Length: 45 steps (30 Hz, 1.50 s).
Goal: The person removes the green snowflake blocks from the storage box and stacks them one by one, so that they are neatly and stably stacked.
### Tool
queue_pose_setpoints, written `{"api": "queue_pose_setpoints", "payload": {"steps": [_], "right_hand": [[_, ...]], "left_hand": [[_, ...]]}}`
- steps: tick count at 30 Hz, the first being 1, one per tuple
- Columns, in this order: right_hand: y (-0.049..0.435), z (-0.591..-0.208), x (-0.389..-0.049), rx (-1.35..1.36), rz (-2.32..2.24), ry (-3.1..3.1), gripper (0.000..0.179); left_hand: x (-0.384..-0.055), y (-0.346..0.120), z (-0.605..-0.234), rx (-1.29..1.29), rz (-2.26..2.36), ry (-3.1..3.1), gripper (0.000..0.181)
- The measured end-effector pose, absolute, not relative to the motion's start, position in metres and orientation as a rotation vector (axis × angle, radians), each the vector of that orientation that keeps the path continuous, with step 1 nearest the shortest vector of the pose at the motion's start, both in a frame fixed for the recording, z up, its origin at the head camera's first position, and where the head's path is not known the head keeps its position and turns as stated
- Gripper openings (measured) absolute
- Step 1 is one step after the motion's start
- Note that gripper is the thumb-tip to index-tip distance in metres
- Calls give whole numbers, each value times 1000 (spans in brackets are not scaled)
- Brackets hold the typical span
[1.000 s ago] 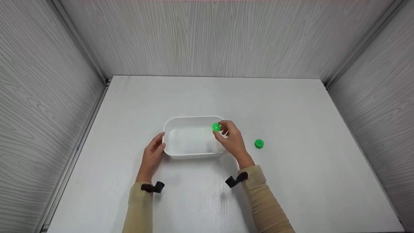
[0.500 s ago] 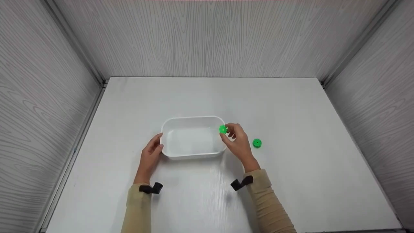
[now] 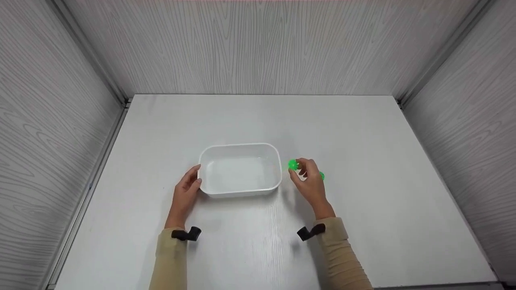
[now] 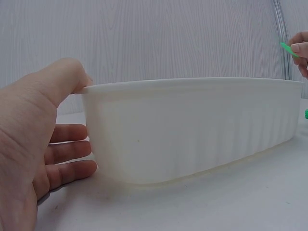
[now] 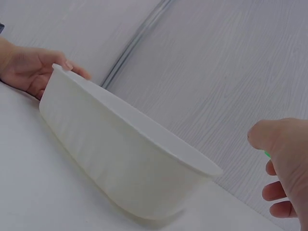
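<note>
A white plastic tub with rounded corners stands on the table, its inside bare. At its left end my left hand holds the rim; in the left wrist view the thumb lies over the rim and the other fingers sit along the end wall. Just off the tub's right end, my right hand pinches a thin, notched green plastic disc between thumb and fingertips. That disc appears almost edge-on, raised above the table, in the left wrist view. In the right wrist view the hand hides most of it.
A second green notched piece, thicker like a small stack, lies on the white table, partly hidden behind the right hand. Grey wood-grain panels enclose the table at the back and both sides.
My right hand has carried the green disc rightward from over the tub to beyond its right end, now partly covering the second green piece. My left hand stays on the tub.
</note>
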State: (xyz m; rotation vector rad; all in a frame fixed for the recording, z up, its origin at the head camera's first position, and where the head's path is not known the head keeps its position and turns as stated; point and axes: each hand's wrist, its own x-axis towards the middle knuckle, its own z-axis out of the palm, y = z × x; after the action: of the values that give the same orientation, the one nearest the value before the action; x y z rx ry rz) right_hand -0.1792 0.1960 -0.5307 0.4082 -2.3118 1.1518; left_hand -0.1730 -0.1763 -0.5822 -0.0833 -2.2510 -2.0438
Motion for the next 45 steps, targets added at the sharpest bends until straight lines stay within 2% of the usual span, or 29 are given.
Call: {"api": "queue_pose_setpoints", "payload": {"steps": [20, 35, 45], "right_hand": [[250, -554, -171, 187, 1067, -2389, 31], [265, -570, -167, 48, 986, -2554, 30], [270, -572, -170, -31, 1007, -2721, 33]], "left_hand": [[-174, -179, -584, -90, -2163, -2180, 46], [-172, -177, -585, -26, -2145, -2208, 43], [-173, -177, -584, -98, -2104, -2211, 44]]}}
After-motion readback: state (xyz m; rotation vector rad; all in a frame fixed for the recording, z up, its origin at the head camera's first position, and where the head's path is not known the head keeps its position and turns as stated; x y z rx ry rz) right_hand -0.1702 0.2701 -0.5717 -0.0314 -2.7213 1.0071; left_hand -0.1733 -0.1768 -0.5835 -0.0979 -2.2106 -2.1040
